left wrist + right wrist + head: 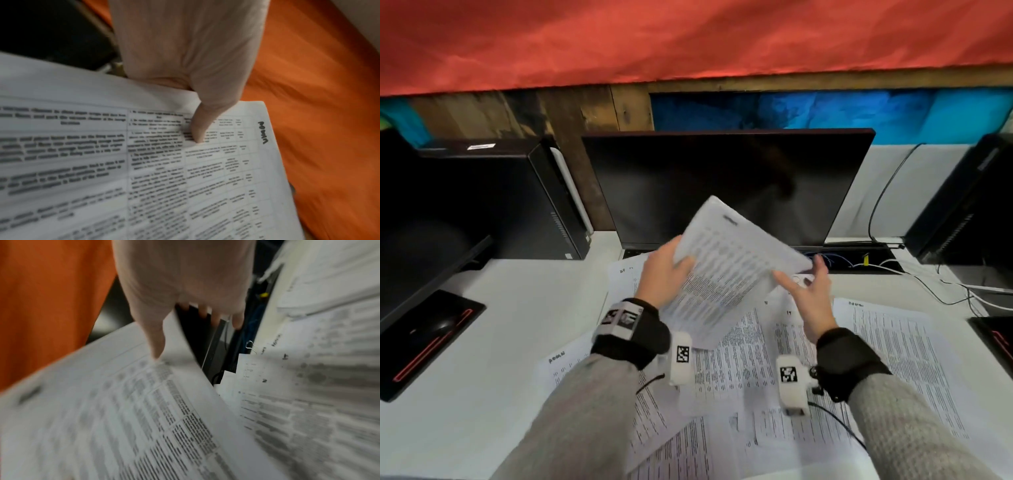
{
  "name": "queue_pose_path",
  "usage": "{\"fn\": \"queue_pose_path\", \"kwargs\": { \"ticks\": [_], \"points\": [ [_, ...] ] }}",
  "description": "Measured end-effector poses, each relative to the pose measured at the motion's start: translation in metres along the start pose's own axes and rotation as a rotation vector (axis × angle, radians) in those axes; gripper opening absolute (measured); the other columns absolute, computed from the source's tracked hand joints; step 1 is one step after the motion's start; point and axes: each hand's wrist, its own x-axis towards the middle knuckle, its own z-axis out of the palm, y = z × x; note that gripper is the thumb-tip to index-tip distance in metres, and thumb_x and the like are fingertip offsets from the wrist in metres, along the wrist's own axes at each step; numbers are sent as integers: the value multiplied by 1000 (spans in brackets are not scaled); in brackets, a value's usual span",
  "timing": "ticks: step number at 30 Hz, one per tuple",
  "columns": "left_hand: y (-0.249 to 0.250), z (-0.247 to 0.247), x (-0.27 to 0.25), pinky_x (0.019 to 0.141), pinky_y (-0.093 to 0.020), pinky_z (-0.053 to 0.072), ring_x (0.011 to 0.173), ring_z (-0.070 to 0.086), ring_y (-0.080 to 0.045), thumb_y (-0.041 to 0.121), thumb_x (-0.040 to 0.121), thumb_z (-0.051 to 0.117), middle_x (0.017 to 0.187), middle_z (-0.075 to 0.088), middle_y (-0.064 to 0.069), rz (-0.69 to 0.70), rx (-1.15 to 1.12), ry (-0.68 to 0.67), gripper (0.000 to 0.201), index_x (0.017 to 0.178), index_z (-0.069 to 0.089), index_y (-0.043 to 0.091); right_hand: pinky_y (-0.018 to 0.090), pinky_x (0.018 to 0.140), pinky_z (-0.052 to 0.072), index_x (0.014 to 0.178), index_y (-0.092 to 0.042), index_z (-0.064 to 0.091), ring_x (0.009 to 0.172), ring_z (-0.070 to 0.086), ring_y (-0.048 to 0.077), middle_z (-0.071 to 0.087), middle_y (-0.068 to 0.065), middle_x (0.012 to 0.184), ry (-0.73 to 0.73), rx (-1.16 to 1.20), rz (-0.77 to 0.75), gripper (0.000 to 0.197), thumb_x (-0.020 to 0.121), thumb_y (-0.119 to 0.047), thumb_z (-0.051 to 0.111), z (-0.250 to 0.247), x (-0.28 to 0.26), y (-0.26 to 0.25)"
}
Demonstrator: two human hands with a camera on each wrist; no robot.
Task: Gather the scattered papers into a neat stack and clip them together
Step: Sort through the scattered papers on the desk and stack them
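Note:
My left hand [667,270] holds a sheaf of printed papers [726,270] tilted up above the white desk [500,342]. Its thumb [198,133] presses on the top sheet [144,162] and the fingers are hidden underneath. My right hand [808,291] is at the sheaf's right edge with fingers spread and straight. Its thumb [155,344] lies on the top sheet [102,418], the fingers beyond the edge. Several more printed sheets [750,363] lie scattered and overlapping on the desk below. A small wire paper clip [251,346] lies by the far sheets.
A dark monitor [722,192] stands just behind the papers, with a cable slot [859,262] and loose cables [945,284] to its right. Black computer towers [482,198] [969,205] flank it. A mouse pad with a mouse [428,339] lies left.

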Motion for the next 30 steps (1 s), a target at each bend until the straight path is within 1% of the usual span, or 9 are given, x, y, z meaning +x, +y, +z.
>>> {"fn": "queue_pose_path", "kwargs": {
  "ticks": [3,5,9,12,15,18,22,26,30],
  "points": [
    [-5,-3,-7,94,-32,50,109,62,-14,8,92,55,114,64,4,-77,-313,42,33,124,57,17,24,87,44,127,-9,56,108,64,12,68,-1,118,-319,254,141,36,91,-10,61,6,0,-21],
    [-4,9,-17,93,-29,50,108,61,-10,11,93,54,115,64,6,-134,-398,158,31,123,57,17,33,90,51,126,-4,57,110,66,20,68,5,120,-370,343,87,35,91,-4,59,11,2,-29],
    [-7,39,-41,73,-15,50,95,63,-7,18,96,52,98,60,20,-190,-446,348,20,115,51,24,42,91,52,114,-8,64,106,67,26,70,8,114,-336,272,2,28,86,-5,65,22,-10,-27],
    [-14,55,-52,74,-8,42,101,49,-5,18,96,52,110,45,21,-255,-394,361,42,136,39,10,35,85,52,109,-16,58,104,63,24,63,3,110,-240,131,-92,29,83,-11,71,30,-23,-16],
    [-30,63,-48,72,-8,43,102,55,-10,19,94,56,105,48,21,-287,-413,376,40,131,41,15,23,92,47,132,-22,44,111,56,13,55,-3,116,-55,-19,-370,48,90,-11,63,34,-25,-18],
    [-46,66,-38,67,-8,42,85,58,3,20,93,58,94,54,27,-286,-420,355,28,113,43,30,9,88,40,147,-26,33,100,49,-1,40,-2,129,-31,-353,-651,61,94,1,46,35,-24,-29],
    [-60,69,-32,71,-15,44,86,60,-4,13,91,59,98,61,11,-330,-414,337,26,109,48,28,28,81,53,149,-26,32,97,53,17,25,7,148,-143,-704,-606,72,87,9,44,30,-21,-30],
    [-78,82,-37,76,-28,49,93,64,-24,13,93,56,101,65,-4,-365,-321,258,26,119,55,14,13,72,44,146,-27,38,88,46,10,39,6,133,-144,-622,-589,81,80,20,40,31,-15,-24],
    [-80,85,-43,92,-35,50,105,62,-26,17,98,47,110,64,-4,-336,-231,239,34,131,50,8,4,93,33,148,-18,31,104,46,-11,45,-2,125,-74,-323,-593,67,89,12,40,33,-12,-21]
  ]
}}
